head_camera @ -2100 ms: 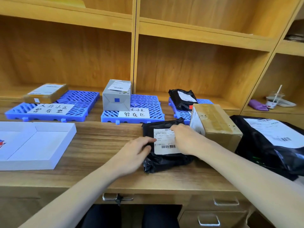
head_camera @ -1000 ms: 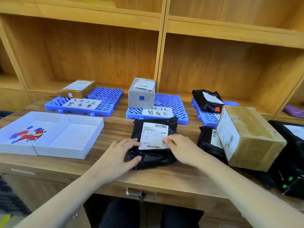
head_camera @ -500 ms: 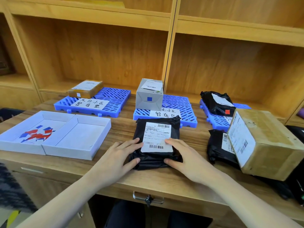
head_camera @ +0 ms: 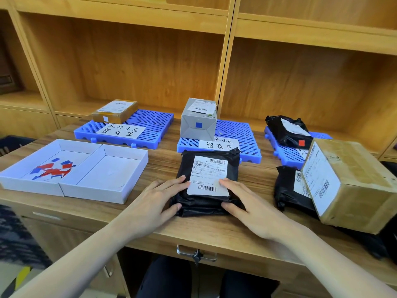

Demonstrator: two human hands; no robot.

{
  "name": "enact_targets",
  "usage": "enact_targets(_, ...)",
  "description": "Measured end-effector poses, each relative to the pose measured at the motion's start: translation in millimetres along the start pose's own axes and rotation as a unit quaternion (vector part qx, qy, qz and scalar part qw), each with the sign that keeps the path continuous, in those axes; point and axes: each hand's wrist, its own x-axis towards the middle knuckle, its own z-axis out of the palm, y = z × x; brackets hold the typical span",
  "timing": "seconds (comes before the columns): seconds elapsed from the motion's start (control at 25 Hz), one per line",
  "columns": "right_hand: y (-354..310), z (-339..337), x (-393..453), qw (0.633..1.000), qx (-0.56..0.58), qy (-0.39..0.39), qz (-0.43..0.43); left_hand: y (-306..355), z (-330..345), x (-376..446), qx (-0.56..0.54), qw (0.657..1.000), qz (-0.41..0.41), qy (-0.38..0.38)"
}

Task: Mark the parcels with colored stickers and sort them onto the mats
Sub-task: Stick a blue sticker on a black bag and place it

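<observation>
left hand (head_camera: pixel 154 203) | right hand (head_camera: pixel 250 208) | grips spread flat, flanking black parcel (head_camera: pixel 209 186); desk (head_camera: pixel 193 229)

A: that black parcel (head_camera: pixel 209 190) looks like crinkly, slightly glossy plastic with a matt paper label (head_camera: pixel 209 175).

B: yep, blue mats (head_camera: pixel 236 134) are moulded plastic, desk (head_camera: pixel 214 229) is grainy wood.

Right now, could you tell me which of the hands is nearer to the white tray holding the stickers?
Left. The left hand rests on the black parcel's left edge, just right of the white tray; the right hand rests on the parcel's far side.
</observation>
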Motion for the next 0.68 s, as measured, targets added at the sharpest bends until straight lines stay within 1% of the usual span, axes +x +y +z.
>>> enact_targets(0.16,-3.5,-4.3,-0.8,1.0,-0.019,0.006,-0.002,4.0,-2.7,0.9,0.001,1.0,-0.004,0.002)
enact_targets(0.4,-27.3,-26.2,9.5,0.997,-0.073,0.032,-0.005,8.8,-18.3,6.9,0.023,0.999,-0.009,0.025)
enact_targets(0.68,-49.9,-26.1,43.3,0.996,-0.07,0.051,-0.012,-0.6,-51.3,5.9,0.074,0.99,-0.055,0.104)
